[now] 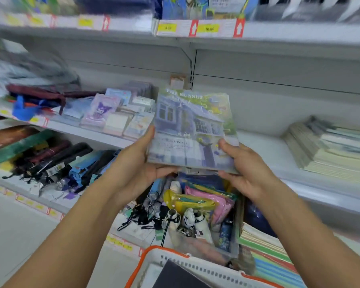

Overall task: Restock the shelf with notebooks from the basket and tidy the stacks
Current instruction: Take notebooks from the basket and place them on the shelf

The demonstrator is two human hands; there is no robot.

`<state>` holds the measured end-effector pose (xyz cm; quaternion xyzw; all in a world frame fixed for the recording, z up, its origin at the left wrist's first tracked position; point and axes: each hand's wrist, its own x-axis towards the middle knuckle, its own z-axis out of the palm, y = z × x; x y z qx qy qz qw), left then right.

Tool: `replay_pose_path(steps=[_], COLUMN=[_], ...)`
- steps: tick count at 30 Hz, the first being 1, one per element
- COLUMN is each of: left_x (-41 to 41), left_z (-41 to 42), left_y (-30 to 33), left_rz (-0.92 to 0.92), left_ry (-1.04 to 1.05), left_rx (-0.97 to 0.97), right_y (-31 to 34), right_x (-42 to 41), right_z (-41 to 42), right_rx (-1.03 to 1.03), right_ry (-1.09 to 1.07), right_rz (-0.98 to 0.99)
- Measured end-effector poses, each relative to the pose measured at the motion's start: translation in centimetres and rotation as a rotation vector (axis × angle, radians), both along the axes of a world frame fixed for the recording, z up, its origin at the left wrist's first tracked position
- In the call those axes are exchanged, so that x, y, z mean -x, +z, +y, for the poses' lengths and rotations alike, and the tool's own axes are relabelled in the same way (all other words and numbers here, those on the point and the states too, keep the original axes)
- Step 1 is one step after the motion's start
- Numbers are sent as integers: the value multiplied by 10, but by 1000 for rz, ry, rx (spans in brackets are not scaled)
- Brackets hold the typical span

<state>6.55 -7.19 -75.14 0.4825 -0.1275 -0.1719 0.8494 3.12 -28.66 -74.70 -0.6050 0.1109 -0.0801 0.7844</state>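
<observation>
Both my bare arms reach forward and up from the bottom corners of the view, meeting at a stack of notebooks (pixel 192 129) held in the air in front of the shelving. My left hand (pixel 140 165) cups the stack's lower left corner, thumb lying up along the left edge, fingers curled underneath. My right hand (pixel 244 169) grips the lower right corner, thumb pressed on the cover, fingers wrapped under the bottom edge. The top cover shows a blue house and pale lettering, tilted slightly away from me.

Beyond my fingertips and off to the right runs a white shelf (pixel 268 154), its surface bare between my right hand and a leaning pile of pale books (pixel 328 150) at the far right. To the left of my left thumb sit small stationery packs (pixel 114 115); lower left, folded umbrellas (pixel 50 161) lie in a heap. Directly under my hands are coloured pouches (pixel 204 202). Near my wrists, at the bottom edge, is the white basket (pixel 195 267) with orange trim, something dark inside.
</observation>
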Motion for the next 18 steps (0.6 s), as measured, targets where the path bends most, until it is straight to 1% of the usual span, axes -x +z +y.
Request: replay_pose_path(steps=[1, 2, 4, 5, 6, 9, 10, 13, 16, 17, 18], left_x=[-1, -3, -7, -9, -10, -18, -19, -20, -17, -14, -11], left_z=[0, -2, -5, -5, -5, 2, 4, 7, 8, 7, 6], left_y=[0, -3, -16, -24, -31, -40, -41, -47, -51, -51, -50], left_rz=[-1, -1, 11, 22, 40, 81, 87, 119, 101, 80, 56], left_ry=[17, 72, 146, 149, 141, 167, 181, 178, 159, 152, 154], left_rx=[37, 20, -119, -190, -247, -329, -339, -357, -425, -461, -499], right_y=[11, 23, 44, 52, 53, 42, 37, 27, 11, 5, -2], right_x=[-17, -36, -74, -93, -110, -141, -148, -159, -162, -161, -157], right_z=[-5, -9, -18, -21, -25, -37, -42, -50, -57, -59, -58], right_rx=[-34, -75, -178, -201, -178, 117, 190, 326, 555, 554, 482], right_ry=[-29, -38, -1, 11, 8, -33, -64, -189, -328, -371, -394], right_rz=[31, 55, 79, 102, 134, 241, 247, 230, 217, 159, 67])
